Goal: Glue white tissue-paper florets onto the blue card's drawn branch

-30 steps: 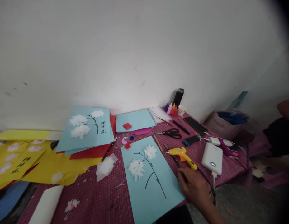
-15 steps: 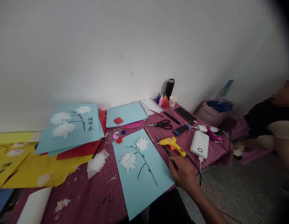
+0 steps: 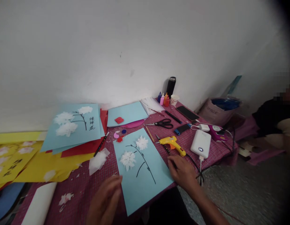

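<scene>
1. Head view: blue sheet [image 3: 139,192] lies flat on the near middle of the table [image 3: 77,190], with two white paper flowers [image 3: 142,142] and a dark drawn branch on it.
2. Left hand [image 3: 105,200] is blurred at the sheet's near left edge; its thumb and fingers look slightly apart, nothing seen between them.
3. Right hand [image 3: 181,172] is curled beside the right edge, near the yellow glue gun [image 3: 173,145]; I cannot tell if its fingers grip something.
4. White paper pieces [image 3: 98,161] lie left of the sheet; scissors [image 3: 162,124] lie on its far right.
5. For good handling, I judge light, flat fingers at the edges are best, away from the raised petals and the gun's metal tip.
</scene>
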